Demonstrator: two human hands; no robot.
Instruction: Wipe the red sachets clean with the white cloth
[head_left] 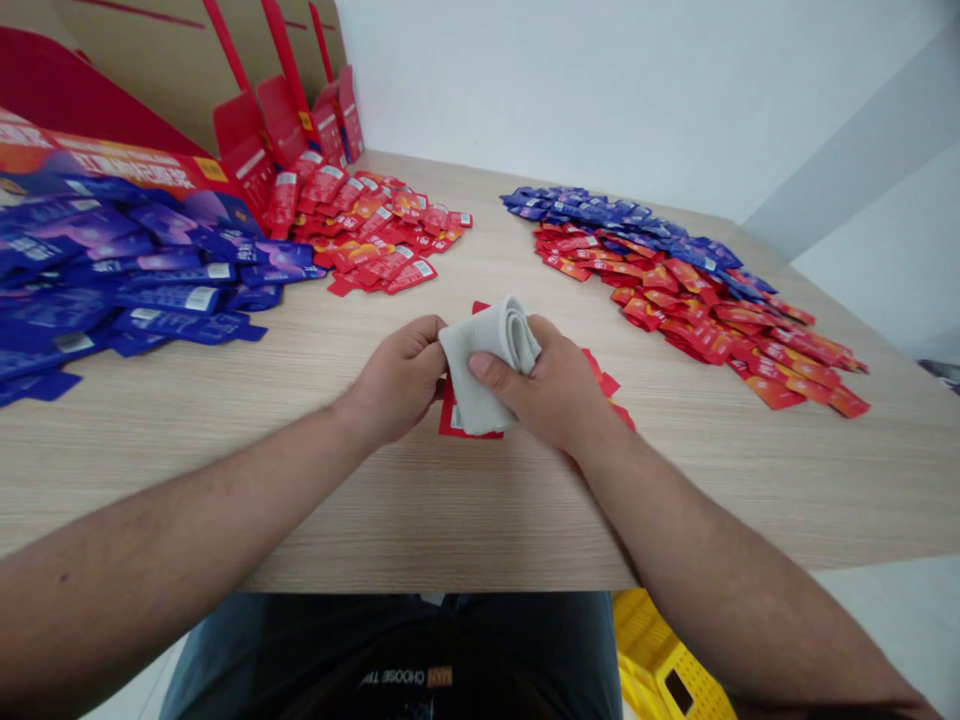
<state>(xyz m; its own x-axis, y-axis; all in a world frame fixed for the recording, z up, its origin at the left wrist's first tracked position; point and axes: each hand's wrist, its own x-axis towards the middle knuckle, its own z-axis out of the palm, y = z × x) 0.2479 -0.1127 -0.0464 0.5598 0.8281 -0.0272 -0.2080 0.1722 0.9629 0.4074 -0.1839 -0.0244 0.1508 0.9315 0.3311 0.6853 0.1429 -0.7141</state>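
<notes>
A folded pale grey cloth (487, 365) sits between my hands, just above the table. My left hand (397, 380) grips its left edge, and my right hand (532, 385) presses on it from the right, thumb across the fold. Beneath it lies a flat red packet (450, 415), mostly hidden by the cloth and my hands. More red pieces (607, 385) show past my right hand. I cannot tell whether these are one packet or several.
A light wood-grain table (450, 530) holds heaps of blue packets (127, 280) and red packets (375, 230) at left, and blue packets (622, 225) and red packets (697, 320) at right. Red-and-cardboard displays (285, 110) stand at the back left. A yellow plastic crate (660, 660) sits on the floor.
</notes>
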